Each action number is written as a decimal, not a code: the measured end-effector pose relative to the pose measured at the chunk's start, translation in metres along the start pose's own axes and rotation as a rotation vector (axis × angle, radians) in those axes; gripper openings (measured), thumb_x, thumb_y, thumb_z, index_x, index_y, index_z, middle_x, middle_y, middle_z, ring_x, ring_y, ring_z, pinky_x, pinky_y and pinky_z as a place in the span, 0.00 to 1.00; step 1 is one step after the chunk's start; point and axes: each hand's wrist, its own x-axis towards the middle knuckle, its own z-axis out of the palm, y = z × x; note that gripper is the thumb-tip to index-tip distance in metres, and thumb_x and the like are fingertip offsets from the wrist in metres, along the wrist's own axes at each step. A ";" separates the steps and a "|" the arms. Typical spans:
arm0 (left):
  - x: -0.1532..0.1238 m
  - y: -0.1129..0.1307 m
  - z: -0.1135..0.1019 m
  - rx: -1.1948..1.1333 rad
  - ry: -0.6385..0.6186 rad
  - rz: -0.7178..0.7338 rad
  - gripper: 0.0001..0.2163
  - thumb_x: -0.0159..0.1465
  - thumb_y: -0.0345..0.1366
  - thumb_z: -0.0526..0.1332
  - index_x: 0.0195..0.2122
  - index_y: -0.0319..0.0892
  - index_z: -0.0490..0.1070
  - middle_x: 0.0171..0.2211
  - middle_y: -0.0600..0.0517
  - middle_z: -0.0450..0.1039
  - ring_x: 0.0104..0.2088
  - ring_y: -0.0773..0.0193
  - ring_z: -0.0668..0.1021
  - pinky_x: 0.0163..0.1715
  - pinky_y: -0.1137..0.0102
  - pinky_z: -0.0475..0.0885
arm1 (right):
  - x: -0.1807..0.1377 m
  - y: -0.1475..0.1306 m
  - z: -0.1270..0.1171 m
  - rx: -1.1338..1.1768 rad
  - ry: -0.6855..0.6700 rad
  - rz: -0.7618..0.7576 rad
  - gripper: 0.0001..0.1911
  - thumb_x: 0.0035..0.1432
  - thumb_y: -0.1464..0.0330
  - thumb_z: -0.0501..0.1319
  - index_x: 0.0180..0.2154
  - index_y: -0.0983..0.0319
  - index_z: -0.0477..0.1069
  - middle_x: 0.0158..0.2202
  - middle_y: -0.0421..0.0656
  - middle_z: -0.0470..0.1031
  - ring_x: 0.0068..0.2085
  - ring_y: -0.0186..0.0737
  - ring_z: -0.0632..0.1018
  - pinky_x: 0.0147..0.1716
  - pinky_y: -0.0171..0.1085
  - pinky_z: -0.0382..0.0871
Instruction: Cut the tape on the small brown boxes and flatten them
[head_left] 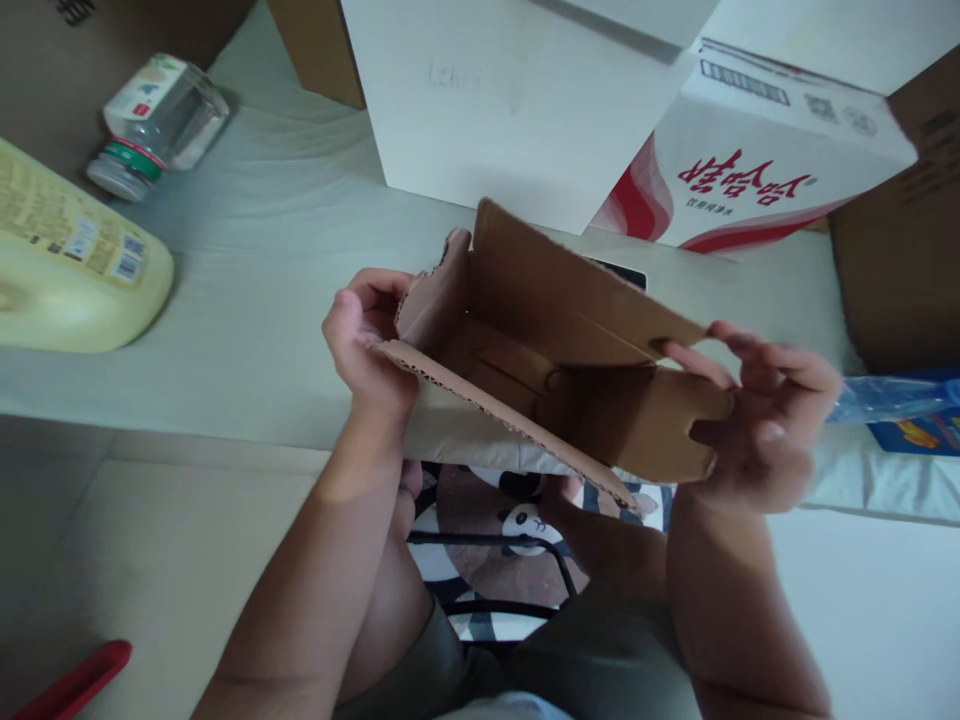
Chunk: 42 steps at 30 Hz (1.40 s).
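Observation:
A small brown cardboard box (525, 350) is tilted in front of me, its open top facing up and its flaps standing out. My left hand (375, 335) is closed around the box's left end, with the thumb outside near a torn-looking edge. At the right end my right hand (765, 420) grips the box, fingers on the upper corner of the far wall and beside the notched end flap. The inside of the box shows a slit in its bottom and no contents. Part of a dark flat object (626, 273) shows behind the box.
On the cloth-covered surface (247, 300) stand a large white box (510, 110) and a white carton with red lettering (757, 190). A clear bottle with a green-ringed cap (161, 125) lies at left, near a yellow bottle (75, 260). A blue package (922, 425) and clear plastic lie at right.

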 end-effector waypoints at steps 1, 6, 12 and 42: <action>-0.001 0.000 0.000 0.007 -0.010 0.008 0.23 0.66 0.57 0.57 0.26 0.43 0.75 0.25 0.48 0.72 0.30 0.58 0.73 0.33 0.63 0.65 | 0.000 0.003 0.000 0.036 -0.029 -0.032 0.17 0.56 0.57 0.67 0.49 0.46 0.74 0.57 0.40 0.77 0.56 0.50 0.81 0.42 0.46 0.79; -0.005 -0.002 -0.007 0.166 -0.175 0.065 0.28 0.69 0.62 0.52 0.28 0.46 0.79 0.30 0.47 0.77 0.33 0.56 0.77 0.35 0.61 0.68 | -0.003 0.021 0.002 -0.100 -0.178 -0.080 0.23 0.57 0.68 0.67 0.53 0.43 0.71 0.64 0.39 0.70 0.67 0.48 0.73 0.56 0.50 0.77; -0.004 -0.009 -0.019 0.550 -0.390 0.332 0.35 0.68 0.70 0.44 0.34 0.47 0.78 0.35 0.46 0.79 0.38 0.54 0.79 0.41 0.59 0.73 | -0.009 0.031 0.011 -0.460 -0.026 -0.195 0.29 0.55 0.62 0.71 0.57 0.47 0.66 0.70 0.46 0.59 0.74 0.58 0.62 0.72 0.66 0.56; 0.043 -0.038 -0.045 0.315 -0.013 -0.108 0.11 0.58 0.45 0.72 0.32 0.43 0.80 0.39 0.52 0.85 0.50 0.49 0.81 0.55 0.50 0.71 | -0.016 0.046 0.000 -0.090 -0.224 0.739 0.38 0.62 0.39 0.54 0.59 0.60 0.69 0.44 0.50 0.83 0.42 0.48 0.85 0.49 0.51 0.80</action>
